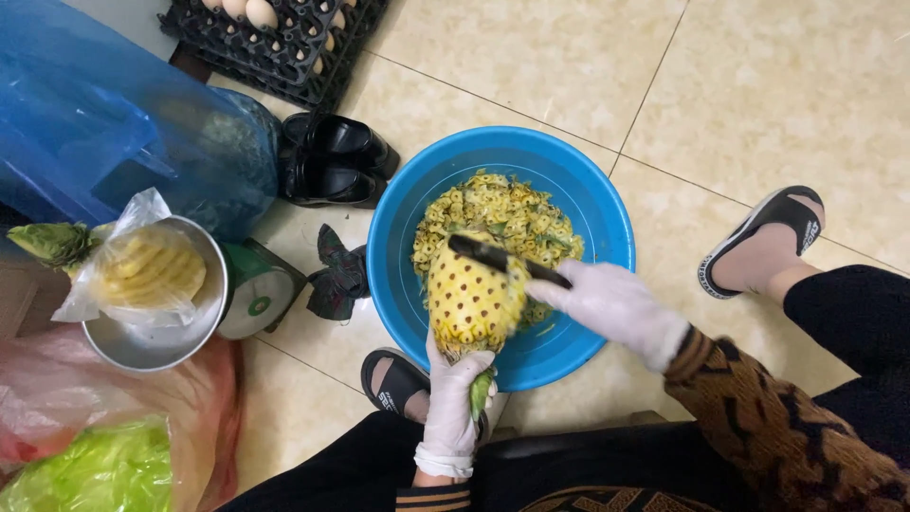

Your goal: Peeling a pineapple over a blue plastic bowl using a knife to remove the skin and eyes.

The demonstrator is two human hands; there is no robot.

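Note:
My left hand, in a white glove, grips the green crown end of a peeled yellow pineapple and holds it upright over a blue plastic basin. My right hand, also gloved, holds a dark knife whose blade lies across the top of the pineapple. Pineapple peelings are heaped in the basin behind the fruit. My feet in black sandals rest on either side of the basin.
A peeled pineapple in a clear bag lies on the metal pan of a kitchen scale at left. A blue plastic bag, black shoes, an egg tray, a dark cloth and green and red bags surround it on the tiled floor.

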